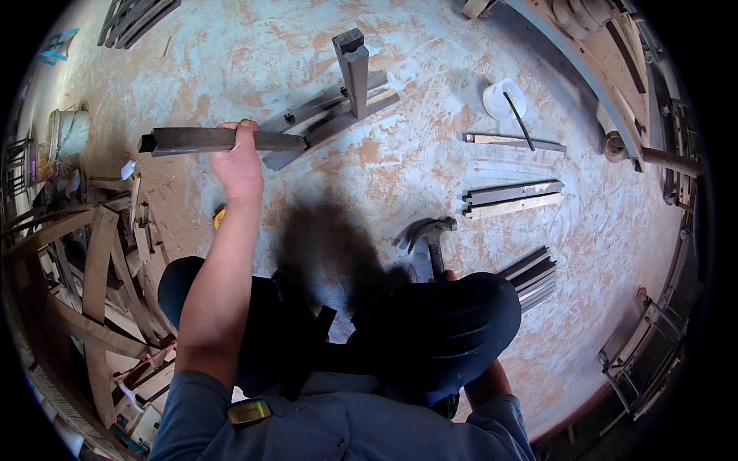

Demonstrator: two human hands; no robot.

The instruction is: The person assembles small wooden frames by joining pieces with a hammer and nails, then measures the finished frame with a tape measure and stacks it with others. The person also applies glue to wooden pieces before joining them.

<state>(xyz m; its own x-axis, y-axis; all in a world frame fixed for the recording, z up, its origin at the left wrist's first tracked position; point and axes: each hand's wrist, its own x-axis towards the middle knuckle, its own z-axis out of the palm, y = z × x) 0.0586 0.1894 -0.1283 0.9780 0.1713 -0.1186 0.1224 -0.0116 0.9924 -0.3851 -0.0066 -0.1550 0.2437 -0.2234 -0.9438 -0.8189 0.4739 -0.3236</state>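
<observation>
My left hand point(238, 160) is wrapped around a dark, squared wooden post point(188, 140), whose right end meets a wooden rail point(338, 125) on the floor. A second wooden post point(354, 77) stands up from that rail farther right. Behind it lies another rail with slots point(311, 109). Beside my right knee, a claw hammer point(435, 240) is held head-up by my right hand point(450, 275); only a bit of its fingers shows, the knee hiding the rest.
Slotted wooden strips point(513, 198) and a stack of short pieces point(534, 278) lie at the right. Farther back stands a white tub point(504, 98) with a dark stick in it. Scrap timber point(96, 261) is heaped at the left, near a small yellow object point(220, 217).
</observation>
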